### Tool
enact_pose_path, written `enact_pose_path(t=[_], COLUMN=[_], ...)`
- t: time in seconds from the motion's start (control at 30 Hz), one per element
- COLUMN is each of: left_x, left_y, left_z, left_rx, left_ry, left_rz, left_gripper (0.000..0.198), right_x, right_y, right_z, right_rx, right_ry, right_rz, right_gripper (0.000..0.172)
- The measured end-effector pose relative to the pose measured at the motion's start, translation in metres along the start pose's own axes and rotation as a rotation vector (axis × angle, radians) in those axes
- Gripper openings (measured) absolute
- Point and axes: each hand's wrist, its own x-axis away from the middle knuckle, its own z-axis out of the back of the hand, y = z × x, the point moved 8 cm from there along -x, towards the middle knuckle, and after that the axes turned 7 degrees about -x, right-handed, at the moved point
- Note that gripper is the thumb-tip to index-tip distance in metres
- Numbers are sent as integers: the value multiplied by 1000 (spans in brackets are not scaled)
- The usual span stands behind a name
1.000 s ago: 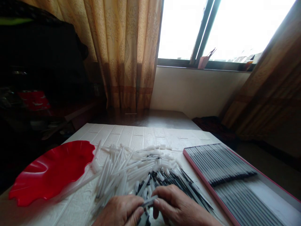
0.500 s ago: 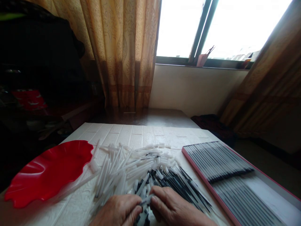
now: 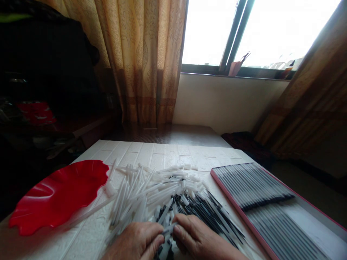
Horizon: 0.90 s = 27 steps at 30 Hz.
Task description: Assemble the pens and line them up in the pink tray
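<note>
Both hands meet at the bottom middle of the head view. My left hand [image 3: 138, 240] and my right hand [image 3: 196, 236] are closed, pinching a small translucent tube [image 3: 169, 229] between them, one end in each hand's fingertips. Beyond them spreads a pile of translucent white tubes [image 3: 135, 187]. Thin black rods [image 3: 200, 209] lie in a bundle just past my right hand. Small black and clear pieces show under and between the hands, partly hidden by the fingers.
A red wavy-edged dish [image 3: 59, 195] is at the left. At the right, a pink-edged tray [image 3: 230, 195] holds two rows of grey, dark-ended sticks. The white brick-patterned tabletop [image 3: 162, 151] reaches toward a dark surface, curtains and a window.
The whole view has shifted slightly, so the dish and tray appear a little further right. Both hands keep their pinch on the tube in almost the same place.
</note>
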Motion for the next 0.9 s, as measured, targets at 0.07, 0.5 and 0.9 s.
enact_pose_path(t=[0.07, 0.5, 0.9], left_x=[0, 2, 0], left_y=[-1, -2, -2], left_z=[-2, -4, -6], left_rx=[-19, -45, 35], left_ry=[-5, 7, 5], left_rz=[3, 10, 21], left_gripper=[25, 24, 29], right_x=[-1, -3, -4], right_y=[0, 3, 0], right_z=[-1, -3, 0], right_rx=[-11, -52, 3], right_ry=[-7, -8, 20], right_rz=[-2, 6, 26], right_gripper=[35, 34, 36])
